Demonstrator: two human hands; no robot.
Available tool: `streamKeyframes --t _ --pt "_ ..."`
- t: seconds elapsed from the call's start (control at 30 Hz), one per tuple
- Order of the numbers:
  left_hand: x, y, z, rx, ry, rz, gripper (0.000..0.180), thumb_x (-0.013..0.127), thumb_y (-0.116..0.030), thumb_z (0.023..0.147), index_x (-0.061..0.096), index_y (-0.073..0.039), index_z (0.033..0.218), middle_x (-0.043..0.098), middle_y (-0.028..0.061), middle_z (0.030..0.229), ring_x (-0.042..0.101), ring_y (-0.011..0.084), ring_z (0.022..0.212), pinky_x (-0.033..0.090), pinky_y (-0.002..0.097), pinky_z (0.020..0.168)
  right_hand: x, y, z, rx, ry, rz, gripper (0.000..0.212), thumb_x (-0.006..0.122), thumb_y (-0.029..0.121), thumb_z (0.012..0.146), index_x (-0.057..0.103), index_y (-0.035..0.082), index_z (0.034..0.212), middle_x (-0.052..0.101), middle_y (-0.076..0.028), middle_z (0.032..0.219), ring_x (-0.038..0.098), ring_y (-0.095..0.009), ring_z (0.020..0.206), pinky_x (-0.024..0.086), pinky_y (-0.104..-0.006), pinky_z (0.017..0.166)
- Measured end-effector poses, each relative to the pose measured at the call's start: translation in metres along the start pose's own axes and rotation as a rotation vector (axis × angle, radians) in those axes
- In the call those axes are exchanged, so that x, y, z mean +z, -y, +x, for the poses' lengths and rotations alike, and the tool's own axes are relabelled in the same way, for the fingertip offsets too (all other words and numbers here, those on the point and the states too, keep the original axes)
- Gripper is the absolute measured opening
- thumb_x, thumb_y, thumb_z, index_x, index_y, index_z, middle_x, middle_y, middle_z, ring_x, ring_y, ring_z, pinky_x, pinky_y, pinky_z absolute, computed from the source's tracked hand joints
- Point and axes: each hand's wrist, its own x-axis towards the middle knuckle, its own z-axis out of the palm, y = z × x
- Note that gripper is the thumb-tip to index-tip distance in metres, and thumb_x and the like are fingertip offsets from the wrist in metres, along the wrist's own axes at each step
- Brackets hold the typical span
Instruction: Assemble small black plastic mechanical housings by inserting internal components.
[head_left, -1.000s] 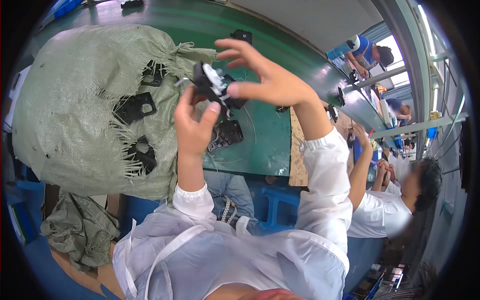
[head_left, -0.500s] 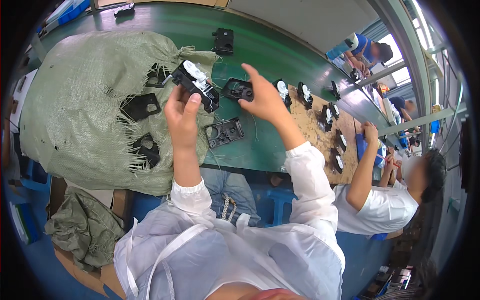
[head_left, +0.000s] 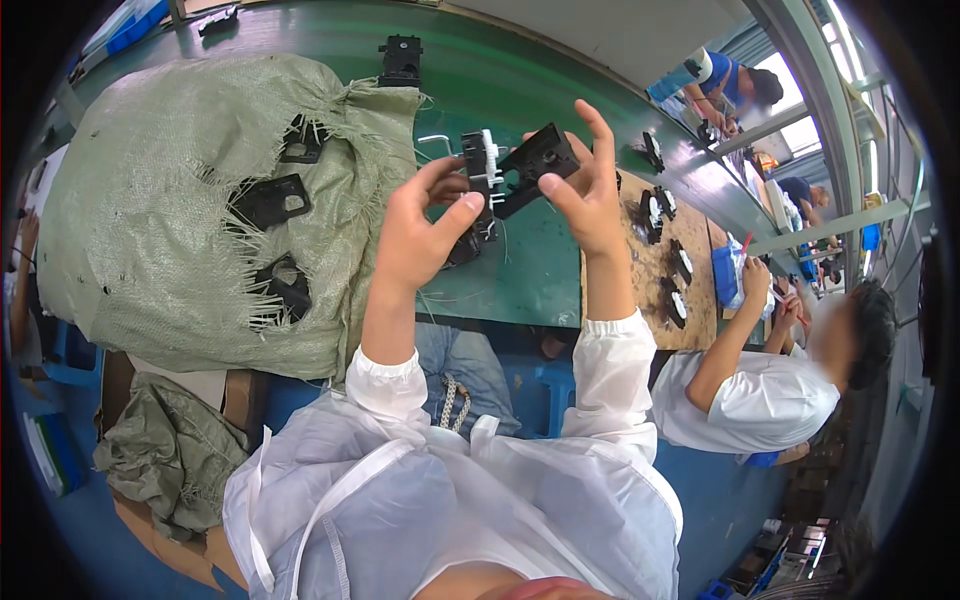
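Observation:
Held up over the green bench, a black gear assembly with white gears (head_left: 479, 165) is in my left hand (head_left: 422, 228), pinched between thumb and fingers and turned edge-on. My right hand (head_left: 592, 195) grips a black plastic housing (head_left: 542, 160) by its right side, with thumb in front and index finger raised. The housing is tilted, and its left edge comes close to the white gears; whether they touch I cannot tell. Another black housing (head_left: 464, 250) lies on the bench, partly hidden behind my left hand and the assembly.
A large green woven sack (head_left: 150, 200) fills the left, with black housings (head_left: 272, 202) showing through its torn side. One black housing (head_left: 401, 60) stands at the back. Several gear assemblies (head_left: 651, 215) lie on a wooden board (head_left: 630, 262) at right, near a seated co-worker (head_left: 745, 390).
My right hand has picked up the housing from the bench and lifted it beside the gear assembly. My left hand has moved right and turned the assembly upright, edge-on.

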Motion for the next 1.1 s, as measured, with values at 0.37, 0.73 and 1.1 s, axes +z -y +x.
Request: streamKeyframes --t 0.37,0.73,1.1 --pt "0.02 -0.012 -0.007 -0.048 0.019 0.052 0.048 0.072 -0.012 0.081 0.059 0.01 0.121 0.07 0.0156 0.097 0.064 0.0183 0.085 0.051 0.0273 0.082 0.011 -0.002 -0.009 0.076 -0.042 -0.193 0.051 0.051 0.026 0.097 0.047 0.002 0.142 0.065 -0.011 0.11 0.06 -0.018 0.094 0.045 -0.0285 0.088" --pt "0.018 -0.009 -0.006 -0.045 0.046 0.091 0.046 0.072 -0.011 0.081 0.06 0.01 0.12 0.072 0.0148 0.095 0.064 0.0167 0.081 0.052 0.0265 0.079 0.016 0.006 -0.01 0.092 -0.022 -0.319 0.054 0.043 0.033 0.099 0.049 0.001 0.142 0.06 -0.014 0.126 0.056 -0.02 0.109 0.041 -0.0309 0.097" --pt "0.018 -0.007 -0.005 -0.074 0.085 0.096 0.047 0.075 -0.011 0.081 0.06 0.01 0.12 0.071 0.0131 0.093 0.062 0.0143 0.077 0.051 0.0239 0.073 0.023 -0.006 -0.011 0.076 -0.088 -0.267 0.053 0.04 0.035 0.099 0.05 0.002 0.139 0.061 -0.015 0.121 0.058 -0.022 0.103 0.044 -0.0324 0.093"
